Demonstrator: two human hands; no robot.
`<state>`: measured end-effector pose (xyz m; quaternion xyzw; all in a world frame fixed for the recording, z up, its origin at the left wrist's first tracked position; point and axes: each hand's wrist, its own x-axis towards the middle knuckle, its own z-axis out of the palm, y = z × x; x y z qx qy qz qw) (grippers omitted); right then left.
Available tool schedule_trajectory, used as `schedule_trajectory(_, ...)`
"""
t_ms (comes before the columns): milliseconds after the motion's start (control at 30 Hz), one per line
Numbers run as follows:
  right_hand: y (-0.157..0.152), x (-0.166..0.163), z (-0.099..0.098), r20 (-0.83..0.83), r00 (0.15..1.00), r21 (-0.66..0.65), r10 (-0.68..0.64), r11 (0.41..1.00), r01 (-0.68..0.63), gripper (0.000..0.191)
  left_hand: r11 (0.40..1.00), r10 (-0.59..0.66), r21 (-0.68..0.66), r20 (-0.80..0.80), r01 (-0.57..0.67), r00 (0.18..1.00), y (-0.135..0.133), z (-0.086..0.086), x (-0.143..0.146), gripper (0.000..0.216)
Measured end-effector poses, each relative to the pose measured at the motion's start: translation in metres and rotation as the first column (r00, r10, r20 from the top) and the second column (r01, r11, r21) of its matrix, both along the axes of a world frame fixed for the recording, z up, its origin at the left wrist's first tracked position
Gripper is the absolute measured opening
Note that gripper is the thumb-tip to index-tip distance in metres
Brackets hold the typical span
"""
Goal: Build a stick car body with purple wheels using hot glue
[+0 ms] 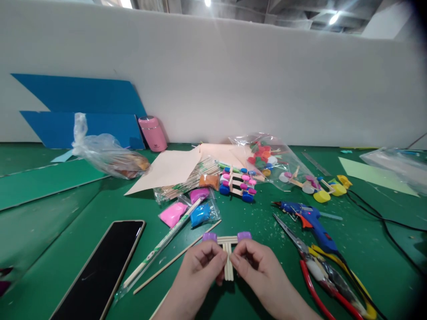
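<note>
Between my two hands is a small T-shaped frame of wooden sticks (228, 266), with a purple wheel-like piece at each end of its crossbar. My left hand (203, 271) pinches the stem from the left, thumb against the wood. From the right, my right hand (258, 271) closes thumb and fingers on the same stem. The left purple piece (210, 237) and the right purple piece (244, 236) show just beyond my fingers. A thin wooden stick (176, 258) lies on the green table to the left of my hands, beside a chopstick packet (163, 242).
A phone (100, 271) lies at left. Right of my hands are a blue glue gun (313, 220), red-handled pliers (310, 266) and a black cable (383, 218). Clay packets (173, 214), finished stick models (237, 183) and a bag of coloured caps (267, 155) stand farther back.
</note>
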<state>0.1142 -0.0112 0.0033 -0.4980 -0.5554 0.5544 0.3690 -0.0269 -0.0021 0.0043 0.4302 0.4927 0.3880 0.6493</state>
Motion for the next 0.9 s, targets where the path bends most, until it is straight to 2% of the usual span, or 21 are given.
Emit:
schedule_trajectory(167, 0.0002, 0.0035, -0.0001, -0.044, 0.999, -0.002, 0.004, 1.000, -0.004, 0.023, 1.000, 0.017, 0.005, 0.023, -0.017, 1.000, 0.0000, 0.0017, 0.0004, 0.026)
schedule_trajectory(567, -0.0001, 0.0033, -0.0003, -0.005, 1.000, 0.029, -0.004, 1.000, 0.004, 0.020, 0.998, -0.065, 0.022, 0.075, 0.064, 0.995, -0.0008, -0.0031, -0.0036, 0.023)
schedule_trajectory(900, -0.0011, 0.0043, 0.0013, 0.017, 1.000, 0.053, -0.007, 0.999, 0.006, 0.017, 0.995, -0.074, 0.072, 0.016, 0.073, 0.997, 0.0010, -0.0042, -0.0032, 0.025)
